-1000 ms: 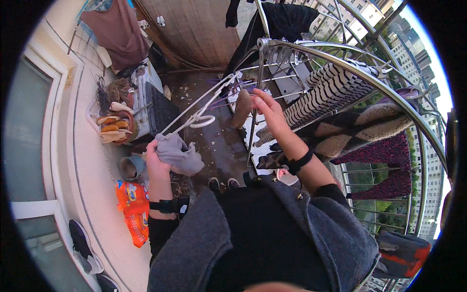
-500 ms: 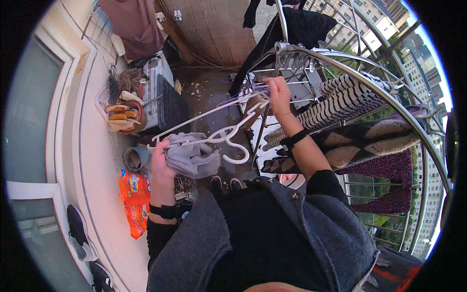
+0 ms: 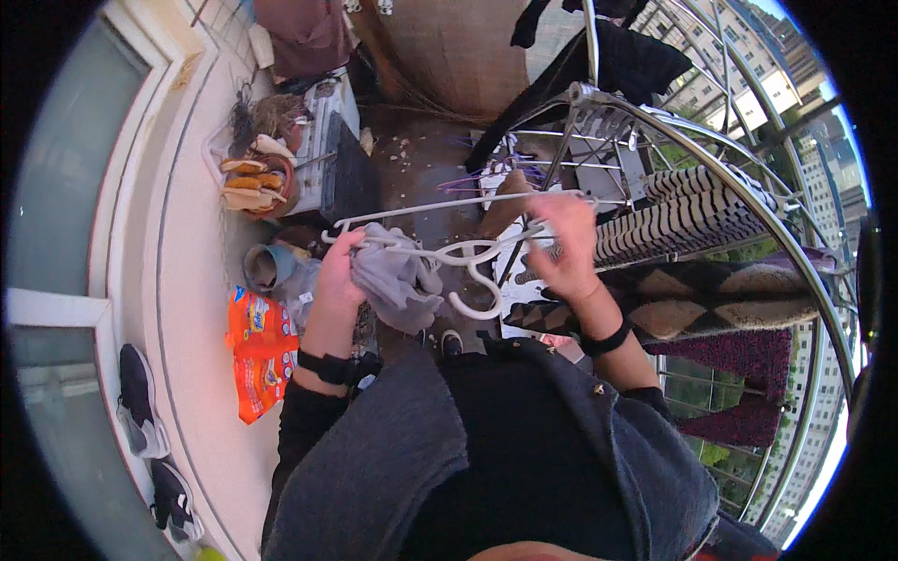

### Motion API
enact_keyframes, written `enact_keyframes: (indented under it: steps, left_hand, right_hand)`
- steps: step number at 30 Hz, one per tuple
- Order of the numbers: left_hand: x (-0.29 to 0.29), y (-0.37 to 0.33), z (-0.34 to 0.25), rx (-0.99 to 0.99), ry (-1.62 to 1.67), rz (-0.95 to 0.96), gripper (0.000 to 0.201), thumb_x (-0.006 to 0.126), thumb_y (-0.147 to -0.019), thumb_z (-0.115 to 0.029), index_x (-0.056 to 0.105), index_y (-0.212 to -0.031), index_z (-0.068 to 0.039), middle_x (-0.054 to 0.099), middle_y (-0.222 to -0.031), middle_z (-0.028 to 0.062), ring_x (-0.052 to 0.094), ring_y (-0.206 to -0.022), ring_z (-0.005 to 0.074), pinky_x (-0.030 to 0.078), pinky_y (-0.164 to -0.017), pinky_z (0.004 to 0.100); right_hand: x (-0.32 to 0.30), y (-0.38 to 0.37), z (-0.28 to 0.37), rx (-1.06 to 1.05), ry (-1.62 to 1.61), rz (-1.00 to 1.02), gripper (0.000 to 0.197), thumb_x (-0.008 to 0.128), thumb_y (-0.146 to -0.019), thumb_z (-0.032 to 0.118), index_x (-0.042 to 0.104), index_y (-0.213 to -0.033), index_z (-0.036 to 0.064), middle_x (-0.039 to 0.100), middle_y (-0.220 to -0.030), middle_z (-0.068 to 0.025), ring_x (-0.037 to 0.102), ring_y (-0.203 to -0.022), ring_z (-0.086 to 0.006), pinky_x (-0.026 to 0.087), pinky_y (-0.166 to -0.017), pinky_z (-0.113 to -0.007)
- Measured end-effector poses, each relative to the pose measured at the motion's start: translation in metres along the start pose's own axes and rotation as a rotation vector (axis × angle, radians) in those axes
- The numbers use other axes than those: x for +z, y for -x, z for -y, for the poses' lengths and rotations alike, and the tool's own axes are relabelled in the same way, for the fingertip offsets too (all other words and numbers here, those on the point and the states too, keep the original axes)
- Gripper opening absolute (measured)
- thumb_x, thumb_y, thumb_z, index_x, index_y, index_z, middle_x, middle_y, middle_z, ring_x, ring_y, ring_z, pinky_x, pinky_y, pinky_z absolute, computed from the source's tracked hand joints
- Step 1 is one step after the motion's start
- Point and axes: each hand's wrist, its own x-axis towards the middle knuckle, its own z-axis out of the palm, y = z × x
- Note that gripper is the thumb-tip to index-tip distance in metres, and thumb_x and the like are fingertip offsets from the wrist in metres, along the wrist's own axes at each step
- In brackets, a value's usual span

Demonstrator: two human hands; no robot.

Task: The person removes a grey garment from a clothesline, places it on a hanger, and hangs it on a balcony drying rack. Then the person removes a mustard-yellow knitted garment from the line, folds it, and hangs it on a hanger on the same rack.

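Observation:
My left hand (image 3: 339, 273) is closed on one end of a white plastic clothes hanger (image 3: 483, 251) together with a bunched light grey cloth (image 3: 400, 280). The cloth droops below the hanger's bar, and its kind is unclear. The hanger lies nearly level, with its hook curling toward my body. At its other end is my right hand (image 3: 569, 245), fingers around or beside the bar tip. Motion blurs those fingers, so their grip is unclear.
On the right, a metal drying rack (image 3: 697, 140) carries a striped garment (image 3: 692, 210) and a diamond-patterned one (image 3: 711, 294). To the left are an orange plastic bag (image 3: 262, 355), a bluish pot (image 3: 269, 266), a dark-lidded box (image 3: 351, 173) and dark shoes (image 3: 138, 397).
My right hand has come nearer my body and slightly right, down to the hanger's far end. The left hand, hanger and cloth have shifted right in view, as the whole view moved.

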Motion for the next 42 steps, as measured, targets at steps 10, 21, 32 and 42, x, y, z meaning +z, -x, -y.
enact_keyframes:
  steps: [10, 21, 32, 42]
  left_hand:
    - [-0.009, -0.012, 0.011, 0.062, -0.076, 0.028, 0.033, 0.044, -0.089, -0.018, 0.059, -0.107, 0.004, 0.064, -0.106, 0.0193, 0.063, -0.096, 0.0309, 0.050, -0.089, 0.0432]
    - [0.006, 0.001, -0.005, 0.087, -0.163, -0.002, 0.028, 0.059, -0.091, -0.027, 0.060, -0.096, 0.001, 0.064, -0.088, 0.0099, 0.064, -0.081, 0.0204, 0.053, -0.077, 0.0335]
    - [0.034, 0.013, -0.037, 0.313, -1.038, -0.014, 0.028, 0.054, -0.086, -0.002, 0.057, -0.113, 0.001, 0.062, -0.098, 0.0050, 0.060, -0.085, 0.0119, 0.049, -0.076, 0.0256]
    - [0.056, 0.018, -0.048, 0.392, -1.120, -0.085, 0.021, 0.058, -0.091, -0.013, 0.063, -0.107, 0.001, 0.064, -0.090, -0.0002, 0.056, -0.079, 0.0051, 0.046, -0.072, 0.0208]
  right_hand:
    - [0.034, -0.020, 0.040, -0.159, 0.004, 0.261, 0.035, 0.073, -0.069, 0.025, 0.066, -0.103, 0.0155, 0.059, -0.082, 0.0001, 0.056, -0.078, -0.0197, 0.037, -0.066, -0.034]
    - [0.020, 0.003, 0.003, 0.141, -0.118, 0.179, 0.012, 0.062, -0.082, 0.016, 0.068, -0.086, 0.0069, 0.060, -0.072, -0.0079, 0.058, -0.070, -0.0285, 0.045, -0.065, -0.039]
    - [-0.032, 0.024, -0.002, 0.513, -0.488, 0.265, 0.019, 0.053, -0.091, 0.013, 0.064, -0.086, -0.0025, 0.063, -0.074, -0.0078, 0.058, -0.068, -0.0183, 0.045, -0.063, -0.030]
    - [-0.028, 0.043, 0.004, 0.494, -0.613, 0.366, 0.021, 0.052, -0.091, 0.014, 0.063, -0.080, -0.0016, 0.062, -0.072, -0.0061, 0.056, -0.065, -0.0141, 0.043, -0.060, -0.027]
